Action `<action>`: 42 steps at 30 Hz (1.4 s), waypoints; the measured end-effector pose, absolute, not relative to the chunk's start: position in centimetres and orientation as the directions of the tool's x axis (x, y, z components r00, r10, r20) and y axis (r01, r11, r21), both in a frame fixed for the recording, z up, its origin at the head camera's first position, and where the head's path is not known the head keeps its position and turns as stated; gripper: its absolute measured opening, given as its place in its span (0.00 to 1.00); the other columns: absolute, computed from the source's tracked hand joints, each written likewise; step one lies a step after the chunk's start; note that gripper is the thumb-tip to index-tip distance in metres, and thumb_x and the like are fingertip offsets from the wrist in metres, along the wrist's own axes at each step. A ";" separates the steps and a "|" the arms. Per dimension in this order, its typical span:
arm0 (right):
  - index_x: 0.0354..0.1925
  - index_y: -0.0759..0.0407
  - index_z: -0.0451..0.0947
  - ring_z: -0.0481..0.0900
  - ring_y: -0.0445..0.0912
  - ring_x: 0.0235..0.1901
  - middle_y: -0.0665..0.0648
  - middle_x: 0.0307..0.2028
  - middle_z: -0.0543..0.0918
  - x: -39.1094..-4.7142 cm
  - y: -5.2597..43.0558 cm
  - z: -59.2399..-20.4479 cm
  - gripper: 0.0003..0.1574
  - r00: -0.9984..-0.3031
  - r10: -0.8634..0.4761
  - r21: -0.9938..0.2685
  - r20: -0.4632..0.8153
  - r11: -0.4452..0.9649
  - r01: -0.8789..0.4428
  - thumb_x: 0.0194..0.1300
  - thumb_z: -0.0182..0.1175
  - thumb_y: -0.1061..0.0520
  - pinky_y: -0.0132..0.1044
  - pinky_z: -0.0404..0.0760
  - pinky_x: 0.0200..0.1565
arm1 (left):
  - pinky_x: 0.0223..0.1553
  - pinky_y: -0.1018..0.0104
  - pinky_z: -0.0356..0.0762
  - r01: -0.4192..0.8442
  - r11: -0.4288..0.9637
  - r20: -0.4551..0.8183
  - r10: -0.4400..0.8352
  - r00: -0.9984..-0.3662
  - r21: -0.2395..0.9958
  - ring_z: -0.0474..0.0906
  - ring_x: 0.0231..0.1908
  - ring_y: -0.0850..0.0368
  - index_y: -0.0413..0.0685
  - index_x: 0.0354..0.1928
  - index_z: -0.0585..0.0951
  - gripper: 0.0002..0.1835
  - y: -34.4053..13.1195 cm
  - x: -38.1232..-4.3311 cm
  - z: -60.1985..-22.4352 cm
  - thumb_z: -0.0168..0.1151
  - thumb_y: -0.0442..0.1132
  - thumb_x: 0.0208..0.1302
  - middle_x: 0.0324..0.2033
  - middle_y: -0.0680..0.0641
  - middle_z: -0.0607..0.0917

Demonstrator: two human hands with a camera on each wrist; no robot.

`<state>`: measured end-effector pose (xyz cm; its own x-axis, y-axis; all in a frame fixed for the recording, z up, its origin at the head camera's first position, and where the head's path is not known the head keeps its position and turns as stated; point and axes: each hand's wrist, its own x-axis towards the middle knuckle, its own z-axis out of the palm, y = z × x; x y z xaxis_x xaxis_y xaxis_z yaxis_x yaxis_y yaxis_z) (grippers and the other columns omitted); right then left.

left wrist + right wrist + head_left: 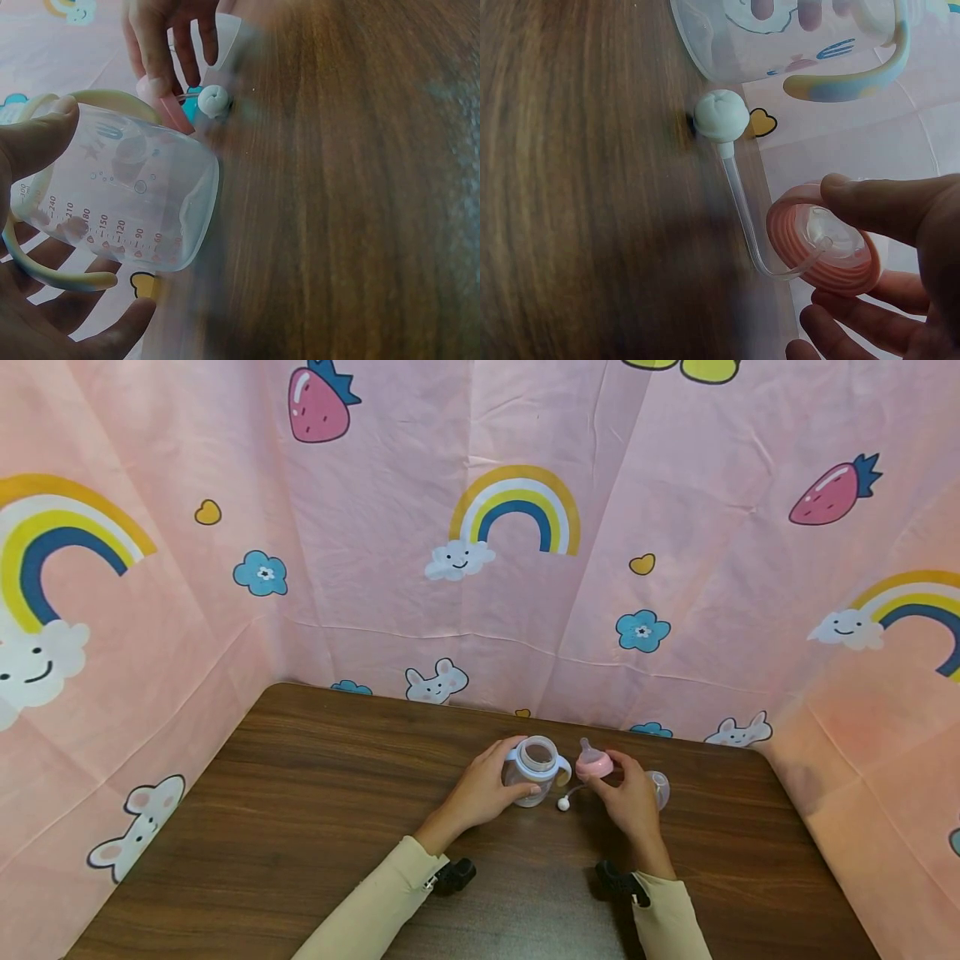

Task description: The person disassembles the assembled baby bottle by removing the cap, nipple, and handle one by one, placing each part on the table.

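Note:
A clear baby bottle (542, 787) with two side handles stands on the table, its mouth uncovered. My left hand (480, 787) grips it round the side, thumb at the front. Red measuring marks run along the bottle wall (142, 202) in the left wrist view. To the right, my right hand (632, 795) pinches a pink nipple collar (595, 766) between thumb and fingers, nipple pointing up. The threaded underside of the collar (786, 236) faces the right wrist camera. From it a thin clear straw (739, 199) bends toward the bottle and ends in a white ball (721, 118).
A clear dome-shaped cap (660, 789) lies just right of my right hand, partly hidden by it. The brown wooden table (300, 810) meets a pink printed cloth (375, 568) at the back and sides.

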<state>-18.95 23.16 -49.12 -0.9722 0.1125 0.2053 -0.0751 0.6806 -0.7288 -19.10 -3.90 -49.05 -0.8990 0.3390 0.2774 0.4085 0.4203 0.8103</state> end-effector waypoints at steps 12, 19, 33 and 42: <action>0.69 0.75 0.75 0.79 0.71 0.64 0.78 0.63 0.81 -18.9 23.3 -49.1 0.41 -0.976 0.110 -0.724 0.189 0.687 -0.063 0.68 0.80 0.56 0.66 0.76 0.66 | 0.72 0.40 0.72 0.406 0.423 0.272 0.341 -0.900 0.810 0.76 0.71 0.43 0.42 0.80 0.71 0.43 -3.9 -19.1 -49.0 0.82 0.44 0.68 0.71 0.42 0.80; 0.70 0.75 0.74 0.80 0.70 0.63 0.77 0.62 0.81 -19.0 23.3 -49.2 0.41 -0.978 0.113 -0.726 0.174 0.686 -0.050 0.68 0.79 0.58 0.65 0.76 0.66 | 0.73 0.40 0.72 0.400 0.427 0.266 0.339 -0.902 0.811 0.76 0.72 0.43 0.44 0.80 0.71 0.43 -3.8 -19.1 -49.0 0.82 0.44 0.68 0.71 0.42 0.80; 0.71 0.74 0.74 0.81 0.69 0.60 0.76 0.61 0.82 -19.2 23.3 -49.1 0.41 -0.982 0.113 -0.730 0.151 0.683 -0.034 0.68 0.78 0.57 0.65 0.77 0.64 | 0.73 0.40 0.72 0.395 0.429 0.261 0.337 -0.904 0.813 0.76 0.72 0.43 0.44 0.80 0.70 0.43 -3.8 -19.2 -48.9 0.81 0.44 0.68 0.71 0.42 0.79; 0.68 0.74 0.77 0.85 0.66 0.56 0.74 0.57 0.86 -19.1 23.4 -48.8 0.41 -0.984 0.090 -0.710 0.156 0.702 -0.048 0.67 0.80 0.53 0.63 0.81 0.57 | 0.71 0.42 0.73 0.396 0.415 0.273 0.325 -0.905 0.819 0.77 0.70 0.45 0.45 0.79 0.72 0.43 -3.7 -19.2 -49.1 0.83 0.44 0.66 0.69 0.44 0.81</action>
